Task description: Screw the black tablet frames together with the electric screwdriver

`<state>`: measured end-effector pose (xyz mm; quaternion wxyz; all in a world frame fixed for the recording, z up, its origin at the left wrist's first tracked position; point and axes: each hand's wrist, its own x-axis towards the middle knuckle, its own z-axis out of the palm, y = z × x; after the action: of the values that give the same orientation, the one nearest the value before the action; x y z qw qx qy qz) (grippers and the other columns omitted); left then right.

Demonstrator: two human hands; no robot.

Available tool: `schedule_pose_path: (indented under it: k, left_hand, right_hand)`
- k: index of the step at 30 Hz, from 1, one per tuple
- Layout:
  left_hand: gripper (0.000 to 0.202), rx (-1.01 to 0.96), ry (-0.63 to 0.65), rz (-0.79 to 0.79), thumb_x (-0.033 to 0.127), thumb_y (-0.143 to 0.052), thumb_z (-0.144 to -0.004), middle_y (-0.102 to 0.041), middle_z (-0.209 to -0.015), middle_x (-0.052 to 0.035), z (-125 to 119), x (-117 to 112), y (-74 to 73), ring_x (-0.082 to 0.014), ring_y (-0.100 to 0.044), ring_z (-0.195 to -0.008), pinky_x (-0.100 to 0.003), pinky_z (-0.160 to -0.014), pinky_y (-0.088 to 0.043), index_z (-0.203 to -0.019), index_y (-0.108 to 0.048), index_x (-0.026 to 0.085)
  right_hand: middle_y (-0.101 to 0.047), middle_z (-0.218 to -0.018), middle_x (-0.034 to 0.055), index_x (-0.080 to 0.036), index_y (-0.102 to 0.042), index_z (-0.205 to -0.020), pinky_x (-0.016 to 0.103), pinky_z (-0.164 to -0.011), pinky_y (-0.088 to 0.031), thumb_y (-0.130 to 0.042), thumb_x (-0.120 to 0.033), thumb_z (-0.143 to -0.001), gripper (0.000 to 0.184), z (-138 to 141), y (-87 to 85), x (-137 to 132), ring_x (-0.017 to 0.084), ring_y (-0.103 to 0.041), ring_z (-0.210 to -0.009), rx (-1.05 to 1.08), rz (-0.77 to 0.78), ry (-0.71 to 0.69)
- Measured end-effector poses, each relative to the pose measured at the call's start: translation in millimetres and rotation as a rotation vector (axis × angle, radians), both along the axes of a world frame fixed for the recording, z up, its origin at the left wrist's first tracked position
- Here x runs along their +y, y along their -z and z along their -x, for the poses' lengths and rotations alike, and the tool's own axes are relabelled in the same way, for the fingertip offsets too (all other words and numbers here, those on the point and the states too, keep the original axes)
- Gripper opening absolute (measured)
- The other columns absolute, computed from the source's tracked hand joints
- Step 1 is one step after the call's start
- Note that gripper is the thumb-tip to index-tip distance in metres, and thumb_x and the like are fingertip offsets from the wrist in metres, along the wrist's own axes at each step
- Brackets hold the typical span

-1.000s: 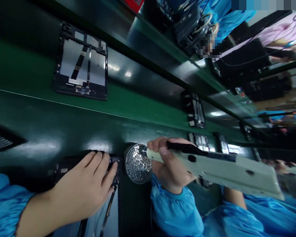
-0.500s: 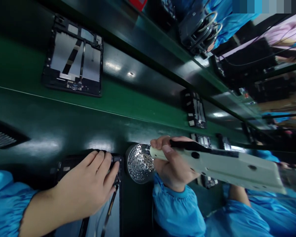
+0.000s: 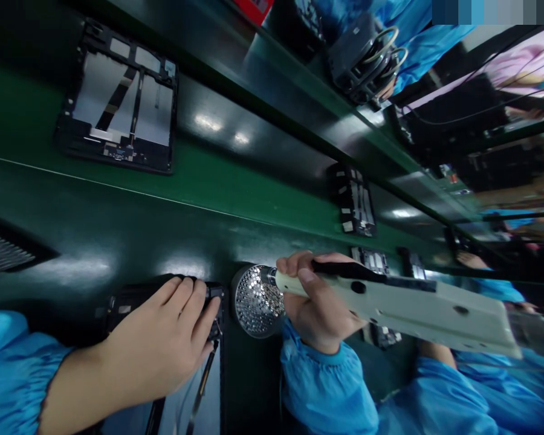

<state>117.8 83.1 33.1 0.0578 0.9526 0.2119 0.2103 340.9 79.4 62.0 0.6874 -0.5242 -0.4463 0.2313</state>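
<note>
My left hand (image 3: 163, 344) lies over the upper part of an opened tablet (image 3: 197, 393), its fingers stretched out across the dark frame and its thumb hidden. Dark ribbon cables run down the tablet's grey inside, below the hand. Wrapped around the front end of a pale electric screwdriver (image 3: 417, 308) is my right hand (image 3: 320, 302). The screwdriver lies nearly level, its nose pointing left into a round metal dish (image 3: 241, 323). Small shiny screws (image 3: 272, 297) fill part of that dish, just right of the tablet. The bit's very tip is hard to make out.
Another opened tablet (image 3: 120, 103) lies on the green conveyor belt (image 3: 236, 181) beyond my hands, with a further tablet (image 3: 357, 202) down the line. A dark ridged mat (image 3: 4, 251) is at left. Co-workers in blue sleeves (image 3: 439, 393) sit to the right; a black fixture (image 3: 356, 51) stands across.
The opened tablets on the belt have shifted left. A co-worker's hand at the far right has moved. My hands, the screwdriver and the dish stay practically where they were.
</note>
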Motion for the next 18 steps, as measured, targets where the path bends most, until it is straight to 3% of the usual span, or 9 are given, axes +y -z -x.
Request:
schedule_pose_path:
  k: [13,18]
  left_hand:
    - [0.042,-0.032,-0.011,-0.027,0.036,-0.058,-0.095,-0.073,-0.114,-0.0242,0,-1,3.4,-0.0392,-0.069,-0.103,-0.05,-0.089,-0.053,-0.118,-0.073,0.004]
    - [0.042,-0.032,-0.005,-0.044,0.037,-0.06,-0.094,-0.073,-0.113,-0.0244,0,-1,4.5,-0.0394,-0.071,-0.101,-0.05,-0.088,-0.056,-0.114,-0.075,0.004]
  right_hand:
    - [-0.06,-0.062,-0.0032,-0.022,-0.071,-0.091,0.032,-0.057,-0.051,-0.07,-0.01,-0.072,0.022,-2,0.3,0,0.014,-0.058,-0.059,0.031,0.0,-0.002]
    - [-0.059,-0.062,-0.0032,-0.023,-0.073,-0.094,0.032,-0.058,-0.049,-0.069,-0.01,-0.07,0.028,6,-21.8,-11,0.015,-0.056,-0.061,0.003,-0.018,-0.01]
